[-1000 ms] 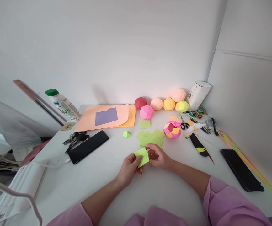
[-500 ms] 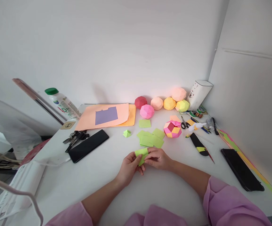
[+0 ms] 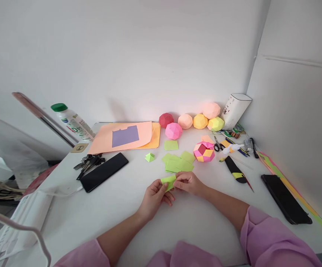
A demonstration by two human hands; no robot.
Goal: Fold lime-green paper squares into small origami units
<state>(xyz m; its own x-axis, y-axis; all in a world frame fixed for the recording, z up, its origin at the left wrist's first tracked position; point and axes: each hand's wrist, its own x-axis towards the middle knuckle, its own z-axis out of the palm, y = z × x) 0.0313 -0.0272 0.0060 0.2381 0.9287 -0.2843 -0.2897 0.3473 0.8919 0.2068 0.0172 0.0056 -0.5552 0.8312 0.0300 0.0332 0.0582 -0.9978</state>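
Between my two hands is a small piece of light green paper (image 3: 168,181), folded and held just above the white table. My left hand (image 3: 155,194) pinches its left side, thumb on top, the other fingers beneath. The fingers of my right hand (image 3: 189,183) are closed on its right edge. Beyond them lies a loose pile of light green paper pieces (image 3: 177,163), with a single green piece (image 3: 171,145) behind it. A small folded green paper pyramid (image 3: 149,157) stands to the left. To the right rests a pink, yellow and red faceted paper ball (image 3: 204,151) with an opening.
Finished paper balls (image 3: 185,121) line the wall. Coloured sheets (image 3: 102,141), a bottle (image 3: 73,120), keys (image 3: 90,163) and a black phone (image 3: 105,172) are at left. Scissors (image 3: 217,147), a glue bottle (image 3: 230,151), a cutter (image 3: 235,170) and a black case (image 3: 286,198) lie right.
The green paper now looks flatter and shorter between my fingers. My right hand has shifted slightly up and right, its fingers curling more over the edge. Objects on the table stay put.
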